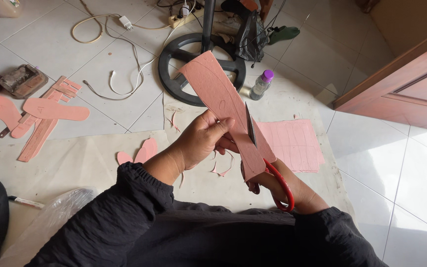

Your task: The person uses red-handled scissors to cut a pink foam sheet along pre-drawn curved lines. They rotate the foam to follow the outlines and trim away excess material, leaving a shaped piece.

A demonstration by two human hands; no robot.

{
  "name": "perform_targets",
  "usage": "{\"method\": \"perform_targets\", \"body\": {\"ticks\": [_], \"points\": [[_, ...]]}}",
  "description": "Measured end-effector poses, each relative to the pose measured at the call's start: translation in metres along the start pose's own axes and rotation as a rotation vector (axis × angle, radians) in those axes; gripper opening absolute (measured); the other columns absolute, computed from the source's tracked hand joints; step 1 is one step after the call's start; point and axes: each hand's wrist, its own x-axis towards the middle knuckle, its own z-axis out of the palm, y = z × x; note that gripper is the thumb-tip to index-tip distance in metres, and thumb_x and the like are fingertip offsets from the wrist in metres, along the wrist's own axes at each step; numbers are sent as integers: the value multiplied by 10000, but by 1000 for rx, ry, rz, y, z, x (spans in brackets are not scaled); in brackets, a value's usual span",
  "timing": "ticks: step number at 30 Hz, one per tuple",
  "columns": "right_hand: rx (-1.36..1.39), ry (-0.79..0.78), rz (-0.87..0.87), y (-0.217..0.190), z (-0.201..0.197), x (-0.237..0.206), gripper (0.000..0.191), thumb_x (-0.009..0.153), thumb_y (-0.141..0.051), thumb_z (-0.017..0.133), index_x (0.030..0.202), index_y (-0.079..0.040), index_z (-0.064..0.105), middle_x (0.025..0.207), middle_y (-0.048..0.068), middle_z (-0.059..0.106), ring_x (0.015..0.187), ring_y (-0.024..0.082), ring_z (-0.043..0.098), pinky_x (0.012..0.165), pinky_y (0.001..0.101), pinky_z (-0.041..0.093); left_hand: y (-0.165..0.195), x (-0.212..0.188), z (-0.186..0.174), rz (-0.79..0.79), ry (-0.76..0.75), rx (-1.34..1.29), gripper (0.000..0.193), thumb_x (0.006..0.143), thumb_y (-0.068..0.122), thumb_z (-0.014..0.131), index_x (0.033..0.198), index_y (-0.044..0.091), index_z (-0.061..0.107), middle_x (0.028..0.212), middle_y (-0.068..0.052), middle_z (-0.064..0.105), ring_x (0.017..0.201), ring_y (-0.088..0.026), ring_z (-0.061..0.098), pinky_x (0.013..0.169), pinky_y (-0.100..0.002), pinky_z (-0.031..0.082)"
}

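Note:
My left hand point(201, 141) grips a long pink sheet point(218, 91) with sole outlines drawn on it, held up in front of me. My right hand point(292, 190) works red-handled scissors point(277, 180); their dark blade point(249, 126) points up along the right edge of the sheet. The sheet hides most of my right hand's fingers. Both my sleeves are black.
Cut pink sole shapes point(50, 109) and strips lie at the left, more pink pieces point(142, 152) near my left wrist. A marked pink sheet point(295, 143) lies at right on a pale mat point(75, 158). Beyond: a black stand base point(171, 62), small bottle point(262, 84), cables, wooden door point(411, 84).

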Motion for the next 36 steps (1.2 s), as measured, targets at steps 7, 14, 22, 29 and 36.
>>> {"method": "perform_targets", "body": {"ticks": [7,14,22,29,36], "points": [[-49,79,53,11,0,5,285,849,-272,635,781,2,677,628,66,631,593,164,609,584,315,505,5,-2,4,63,-19,-2,325,1041,349,488,1217,76,512,1059,-104,750,883,-192,792,624,-243,524],[-54,113,75,14,2,7,300,856,-283,636,763,-1,668,600,61,615,555,157,591,545,311,485,4,-6,4,98,21,62,310,1055,327,470,1219,69,519,1054,-99,748,885,-183,795,620,-236,541],[-67,129,85,15,2,6,319,863,-296,637,741,-3,657,568,56,596,511,149,571,502,306,463,5,-7,6,106,55,94,325,1047,339,472,1232,73,504,1042,-94,747,877,-177,793,616,-238,533],[-71,138,89,17,2,7,337,870,-308,638,722,-5,647,541,51,580,473,142,553,463,302,443,6,-8,6,102,63,102,332,1048,340,462,1228,64,506,1040,-93,748,872,-176,797,627,-237,537],[-77,145,87,17,2,11,357,877,-319,639,703,-7,638,513,46,563,435,135,535,425,297,423,7,-9,7,116,59,86,329,1044,330,453,1220,57,507,1054,-98,743,870,-188,795,625,-242,543]]}}
